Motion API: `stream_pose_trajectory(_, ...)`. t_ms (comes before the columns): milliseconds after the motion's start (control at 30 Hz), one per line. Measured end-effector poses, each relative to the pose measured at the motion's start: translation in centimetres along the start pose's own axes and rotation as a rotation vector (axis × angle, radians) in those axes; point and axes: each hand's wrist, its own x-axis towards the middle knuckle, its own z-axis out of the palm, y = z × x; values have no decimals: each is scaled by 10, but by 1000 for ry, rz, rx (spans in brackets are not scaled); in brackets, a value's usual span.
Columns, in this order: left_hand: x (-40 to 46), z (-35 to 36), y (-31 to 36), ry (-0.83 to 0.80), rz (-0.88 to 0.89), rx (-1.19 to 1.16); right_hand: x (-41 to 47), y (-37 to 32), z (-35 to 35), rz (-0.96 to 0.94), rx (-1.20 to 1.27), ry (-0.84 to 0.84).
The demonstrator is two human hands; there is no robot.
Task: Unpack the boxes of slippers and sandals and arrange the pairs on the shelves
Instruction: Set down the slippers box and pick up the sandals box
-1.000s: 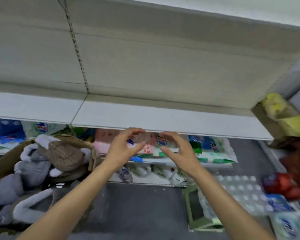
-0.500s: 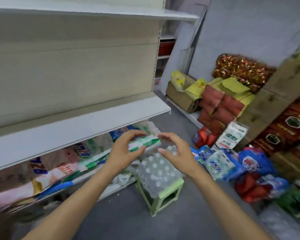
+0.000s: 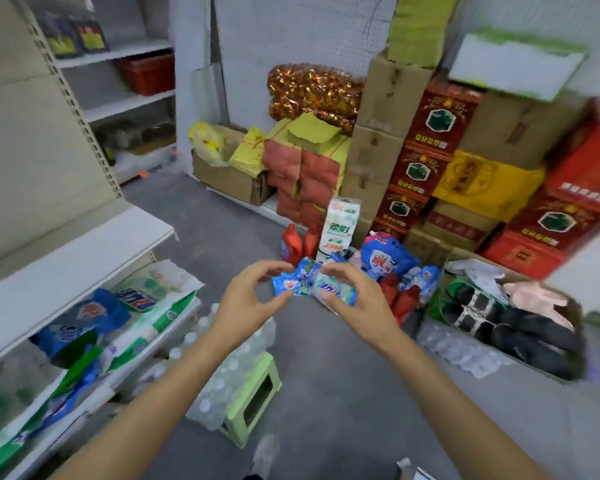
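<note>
Far left of the left grip (image 3: 248,299) runs the bare white shelf (image 3: 73,261), with detergent bags (image 3: 94,323) below it. Under the left grip, a pack of bottles (image 3: 229,372) lies on a green stool (image 3: 253,400). Both grips hover side by side above the floor, fingers curled apart, holding nothing. Right of the right grip (image 3: 355,303), an open box (image 3: 465,344) on the floor holds dark sandals (image 3: 475,306) and slippers (image 3: 537,337).

Both forearms (image 3: 174,393) bare, no sleeves, no jewellery.
</note>
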Motion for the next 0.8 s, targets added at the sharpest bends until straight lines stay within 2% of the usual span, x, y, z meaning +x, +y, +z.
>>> stream_pose_trajectory(233,121,99,-14,-214,100,-110,25,70,-80,116,-130,99)
stream_pose_trajectory(433,223,183,-12,-397,210,-177,51,114,-150,244,-189,259)
stream_pose_trajectory(600,276,244,5,-527,272,-173,61,145,-200,305,-211,381)
stream_pose_trajectory(800,315,319,20,-632,262,-173,61,191,-254,382,-177,469)
